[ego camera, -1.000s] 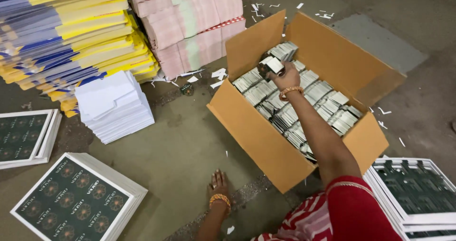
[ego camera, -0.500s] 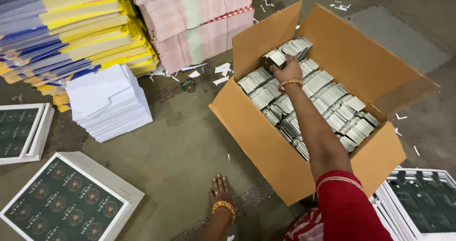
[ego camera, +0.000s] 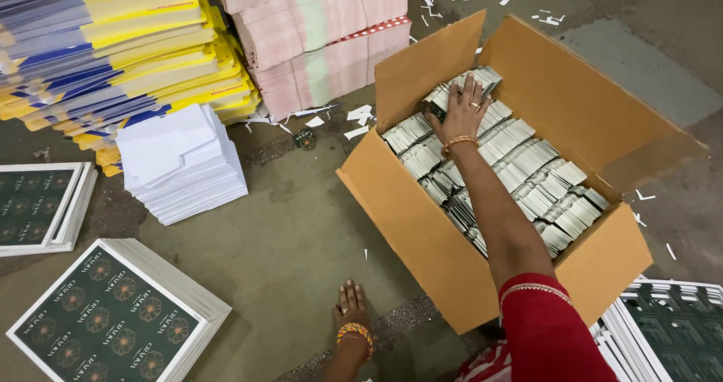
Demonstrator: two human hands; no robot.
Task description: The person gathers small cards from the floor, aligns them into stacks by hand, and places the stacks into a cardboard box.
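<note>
Concrete floor point(ego camera: 301, 239), cardboard box point(ego camera: 422, 224), bundles going in.
Right hand point(ego camera: 461, 115) spread flat on a card bundle point(ego camera: 444, 100), pressing; left hand point(ego camera: 350, 310) splayed, empty. Next: likely seating snug beside neighbouring bundles.

Small card bundles point(ego camera: 520, 171) fill the open cardboard box point(ego camera: 422, 224) right of centre. They stand edgewise in rows.

Your right hand point(ego camera: 461, 113), upper centre of the frame, wears a ring and an orange bangle. Its arm ends in a red sleeve with pale trim. Your left hand point(ego camera: 350, 309), at the bottom centre, has a ring and stacked orange and yellow bangles.
</note>
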